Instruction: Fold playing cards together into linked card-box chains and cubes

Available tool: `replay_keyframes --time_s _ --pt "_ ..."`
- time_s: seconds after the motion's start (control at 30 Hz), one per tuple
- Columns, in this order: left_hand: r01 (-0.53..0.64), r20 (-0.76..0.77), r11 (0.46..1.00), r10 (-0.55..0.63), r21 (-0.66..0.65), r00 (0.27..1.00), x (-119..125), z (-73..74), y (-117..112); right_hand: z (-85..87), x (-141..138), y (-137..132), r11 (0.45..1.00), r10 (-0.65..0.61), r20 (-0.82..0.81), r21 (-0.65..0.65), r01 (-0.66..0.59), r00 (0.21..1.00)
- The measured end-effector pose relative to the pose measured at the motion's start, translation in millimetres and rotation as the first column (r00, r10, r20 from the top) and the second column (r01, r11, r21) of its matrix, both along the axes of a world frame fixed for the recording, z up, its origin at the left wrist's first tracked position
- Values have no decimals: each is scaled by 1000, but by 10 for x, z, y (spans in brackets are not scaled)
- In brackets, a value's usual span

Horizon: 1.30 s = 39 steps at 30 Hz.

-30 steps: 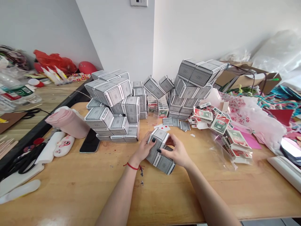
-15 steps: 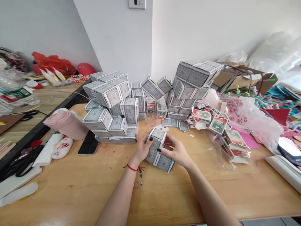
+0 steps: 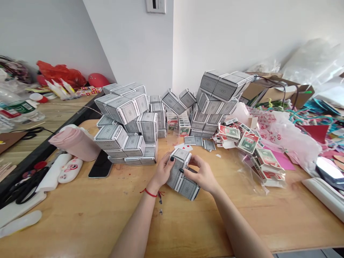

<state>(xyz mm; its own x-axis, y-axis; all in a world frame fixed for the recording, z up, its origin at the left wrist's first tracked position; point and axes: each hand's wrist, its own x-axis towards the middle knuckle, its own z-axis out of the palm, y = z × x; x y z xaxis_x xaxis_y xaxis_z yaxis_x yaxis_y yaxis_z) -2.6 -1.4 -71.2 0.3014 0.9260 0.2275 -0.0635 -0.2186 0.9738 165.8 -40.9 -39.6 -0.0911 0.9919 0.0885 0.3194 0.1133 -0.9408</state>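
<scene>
Both my hands grip a block made of grey-patterned playing cards (image 3: 180,175) that rests on the wooden table (image 3: 88,218) in front of me. My left hand (image 3: 162,172) wraps its left side, fingers closed against it. My right hand (image 3: 203,176) clasps the right side, thumb on the upper face. Behind the block lie a few loose cards (image 3: 197,141), some face up with red hearts.
Piles of similar card blocks stand at the back left (image 3: 126,122) and back middle (image 3: 215,100). Red and green card packs (image 3: 249,141) and pink plastic bags (image 3: 290,139) lie right. A pink cup (image 3: 76,141), black phone (image 3: 99,165) and scissors (image 3: 24,184) lie left.
The view has shifted slightly; my hands keep hold of the card block with only small finger movements.
</scene>
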Motion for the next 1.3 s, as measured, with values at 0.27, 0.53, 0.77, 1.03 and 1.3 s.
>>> replay_keyframes --time_s 0.27,0.53,0.77,1.03,1.3 --pt "56 11 997 -57 48 998 -20 208 -74 -3 -8 -6 997 72 -173 36 -67 982" --pt "58 -18 992 -57 110 998 38 141 -80 30 -1 -5 999 50 -214 23 -46 976" --pt "46 -53 986 -38 162 998 50 174 -115 92 5 -28 999 51 -255 19 -47 966" --pt "26 -83 973 -7 230 997 92 172 -142 145 -10 -64 999 33 -308 -16 -40 951" --pt "-129 -116 904 191 407 975 207 132 -226 234 -16 -179 995 57 -307 -63 -80 950"
